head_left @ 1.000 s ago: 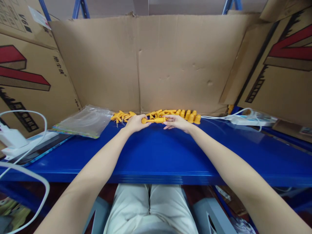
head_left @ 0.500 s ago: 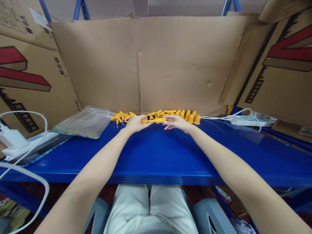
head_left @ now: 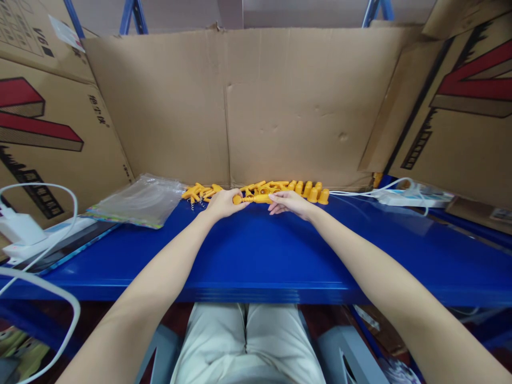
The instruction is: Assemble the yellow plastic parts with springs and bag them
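A yellow plastic corkscrew part with a round end and a ridged neck is held level above the blue table, near its back. My left hand is closed around its round end. The fingertips of my right hand pinch its other end. To the left lie several yellow T-shaped corkscrew handles with metal spirals. Behind the held piece is a row of yellow plastic pieces, partly hidden by my hands. Several yellow caps stand upright beside my right hand.
A cardboard sheet walls off the back of the blue table. Clear plastic bags lie at left. Beyond them are a phone and a white charger with cables. A white power strip lies at right.
My right hand's fingers have shifted slightly on the end of the corkscrew part. The left hand stays in place, and the rest looks the same.
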The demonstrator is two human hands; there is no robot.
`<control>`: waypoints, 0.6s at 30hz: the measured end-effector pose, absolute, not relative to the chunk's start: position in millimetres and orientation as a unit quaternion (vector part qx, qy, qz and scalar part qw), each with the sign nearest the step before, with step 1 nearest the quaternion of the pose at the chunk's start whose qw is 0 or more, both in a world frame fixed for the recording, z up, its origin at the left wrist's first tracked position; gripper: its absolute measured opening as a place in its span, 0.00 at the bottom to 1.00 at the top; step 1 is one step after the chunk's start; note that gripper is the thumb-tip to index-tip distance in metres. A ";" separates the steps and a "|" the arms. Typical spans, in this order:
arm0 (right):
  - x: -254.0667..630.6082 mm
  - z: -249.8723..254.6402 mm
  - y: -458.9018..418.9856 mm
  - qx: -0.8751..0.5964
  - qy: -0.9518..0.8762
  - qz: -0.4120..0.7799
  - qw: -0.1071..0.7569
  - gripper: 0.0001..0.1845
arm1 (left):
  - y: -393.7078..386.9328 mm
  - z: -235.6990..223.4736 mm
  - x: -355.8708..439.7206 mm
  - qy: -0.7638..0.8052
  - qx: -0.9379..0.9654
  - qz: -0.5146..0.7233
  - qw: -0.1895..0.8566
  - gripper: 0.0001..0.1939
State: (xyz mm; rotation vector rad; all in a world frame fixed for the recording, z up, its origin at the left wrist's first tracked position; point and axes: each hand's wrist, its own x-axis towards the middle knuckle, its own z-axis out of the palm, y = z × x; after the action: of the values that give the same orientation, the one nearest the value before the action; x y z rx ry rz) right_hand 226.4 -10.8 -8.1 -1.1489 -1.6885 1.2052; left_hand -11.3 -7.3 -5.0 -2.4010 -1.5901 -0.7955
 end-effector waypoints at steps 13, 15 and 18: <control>224.7 -5.3 -16.6 -0.455 -0.632 0.495 0.384 0.15 | -7.2 -4.3 -11.5 -0.534 -0.802 -0.258 0.074 0.21; 224.8 -4.1 -16.9 -0.457 -0.622 0.509 0.381 0.18 | -7.6 -4.2 -11.4 -0.534 -0.802 -0.258 0.071 0.21; 225.4 -2.5 -17.2 -0.456 -0.608 0.528 0.379 0.21 | -8.0 -3.8 -11.5 -0.532 -0.803 -0.259 0.067 0.20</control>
State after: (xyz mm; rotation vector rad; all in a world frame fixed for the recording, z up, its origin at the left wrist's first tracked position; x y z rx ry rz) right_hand 225.4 -17.2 -2.5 -1.1643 -1.5537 1.3486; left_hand -11.5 -8.0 -3.8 -2.4208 -1.6051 -0.7823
